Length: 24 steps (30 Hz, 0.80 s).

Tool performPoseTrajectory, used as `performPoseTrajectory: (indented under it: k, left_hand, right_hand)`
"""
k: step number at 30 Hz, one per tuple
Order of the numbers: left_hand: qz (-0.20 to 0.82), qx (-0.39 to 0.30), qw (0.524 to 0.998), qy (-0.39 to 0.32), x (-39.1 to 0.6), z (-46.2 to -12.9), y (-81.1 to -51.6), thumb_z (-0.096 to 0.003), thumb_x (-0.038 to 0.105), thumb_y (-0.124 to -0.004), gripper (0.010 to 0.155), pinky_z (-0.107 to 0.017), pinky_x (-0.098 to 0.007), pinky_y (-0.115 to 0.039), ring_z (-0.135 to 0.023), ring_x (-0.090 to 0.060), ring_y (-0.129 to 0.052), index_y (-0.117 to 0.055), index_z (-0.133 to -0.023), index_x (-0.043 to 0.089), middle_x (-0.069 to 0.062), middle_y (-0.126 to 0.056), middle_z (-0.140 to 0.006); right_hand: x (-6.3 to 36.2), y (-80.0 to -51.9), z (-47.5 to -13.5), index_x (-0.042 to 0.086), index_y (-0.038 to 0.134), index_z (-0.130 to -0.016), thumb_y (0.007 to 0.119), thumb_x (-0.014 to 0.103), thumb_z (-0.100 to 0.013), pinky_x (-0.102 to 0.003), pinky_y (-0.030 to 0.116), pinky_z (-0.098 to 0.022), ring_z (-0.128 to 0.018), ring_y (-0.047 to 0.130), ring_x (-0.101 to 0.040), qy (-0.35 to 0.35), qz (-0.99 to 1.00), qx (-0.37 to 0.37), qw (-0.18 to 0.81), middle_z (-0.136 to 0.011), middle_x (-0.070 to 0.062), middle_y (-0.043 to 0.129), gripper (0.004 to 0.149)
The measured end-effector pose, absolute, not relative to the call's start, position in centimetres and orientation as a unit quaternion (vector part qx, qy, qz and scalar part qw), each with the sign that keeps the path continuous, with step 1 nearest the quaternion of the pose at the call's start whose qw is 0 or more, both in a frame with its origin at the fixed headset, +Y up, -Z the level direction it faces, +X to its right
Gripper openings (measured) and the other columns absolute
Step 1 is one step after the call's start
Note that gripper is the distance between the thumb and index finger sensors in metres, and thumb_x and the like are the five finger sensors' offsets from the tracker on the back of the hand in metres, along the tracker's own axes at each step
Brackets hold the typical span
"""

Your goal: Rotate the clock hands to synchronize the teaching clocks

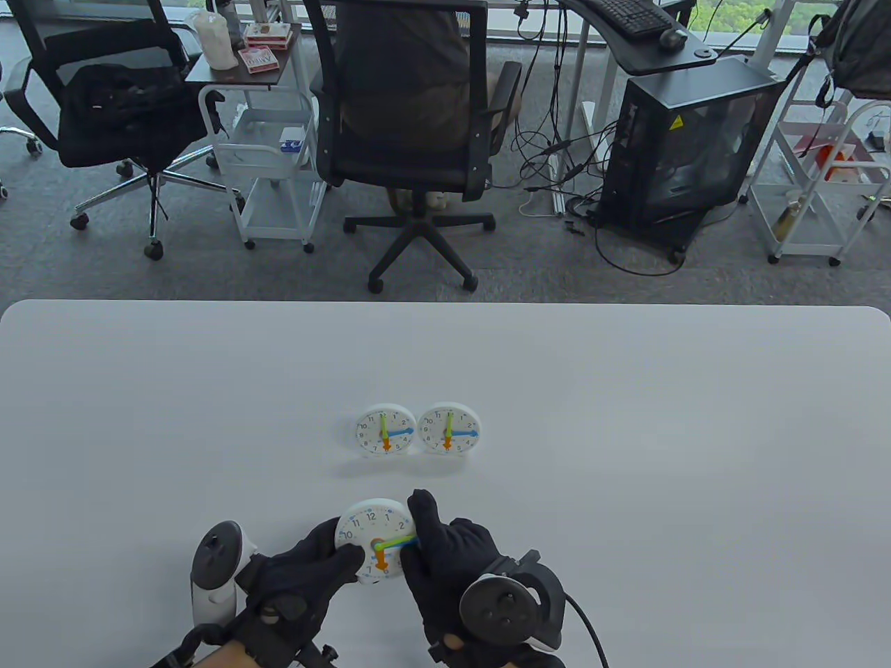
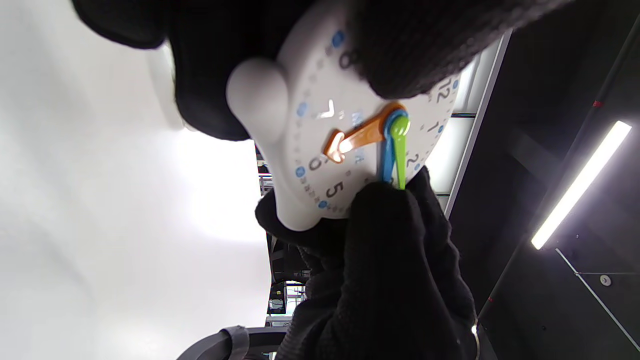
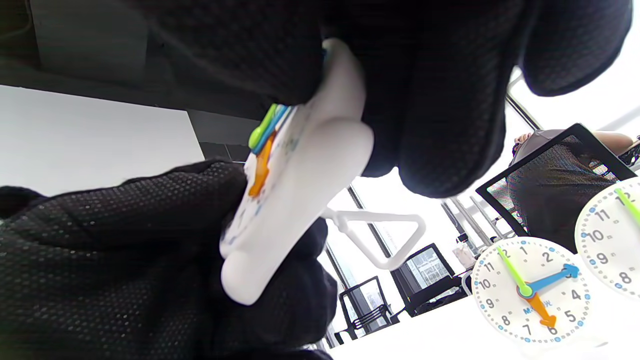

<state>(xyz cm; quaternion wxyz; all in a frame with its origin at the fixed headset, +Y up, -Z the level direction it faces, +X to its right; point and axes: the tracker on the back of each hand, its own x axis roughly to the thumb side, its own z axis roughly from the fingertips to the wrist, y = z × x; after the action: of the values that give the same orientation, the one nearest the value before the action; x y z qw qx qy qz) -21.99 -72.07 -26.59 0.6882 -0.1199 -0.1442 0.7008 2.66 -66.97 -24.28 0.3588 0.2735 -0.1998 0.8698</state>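
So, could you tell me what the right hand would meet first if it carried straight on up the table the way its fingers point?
Probably the right-hand standing clock: the right hand, touching the held clock, points roughly toward it. Depth is unclear, so it might pass above it.

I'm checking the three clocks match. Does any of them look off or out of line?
Yes. The held clock differs: its green hand lies over the blue one near 3, while the two standing clocks show green at 12. Left hand and right hand hold it off the table.
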Motion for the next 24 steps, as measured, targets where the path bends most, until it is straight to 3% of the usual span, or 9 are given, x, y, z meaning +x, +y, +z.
performPoseTrajectory:
  k: [20,24]
  left_hand:
    - [0.684,-0.102,0.704,-0.159,-22.05,-26.64,-72.04,-0.0512,0.042,-0.082,0.052,-0.058,-0.067,-0.066,-0.069,-0.039,-0.1,-0.071,-0.096,0.018,-0.006,-0.101,-0.08]
    - [0.685,-0.098,0.704,-0.156,-22.09,-26.62,-72.03,-0.0512,0.042,-0.082,0.052,-0.058,-0.067,-0.066,-0.069,-0.039,-0.1,-0.071,-0.096,0.019,-0.007,-0.101,-0.08]
  right_hand:
    - [3.06,-66.8,-24.28,-0.011,0.064,-0.094,0.076,0.032,-0.05,-0.063,0.076,-0.047,-0.043,0.106,-0.03,-0.207,0.861,0.269,0.379,-0.066,-0.01,0.097,0.063]
    - [3.21,-67.03,-24.42,-0.011,0.063,-0.095,0.075,0.038,-0.051,-0.064,0.075,-0.048,-0.047,0.105,-0.033,-0.192,0.854,0.27,0.401,-0.069,-0.012,0.096,0.067]
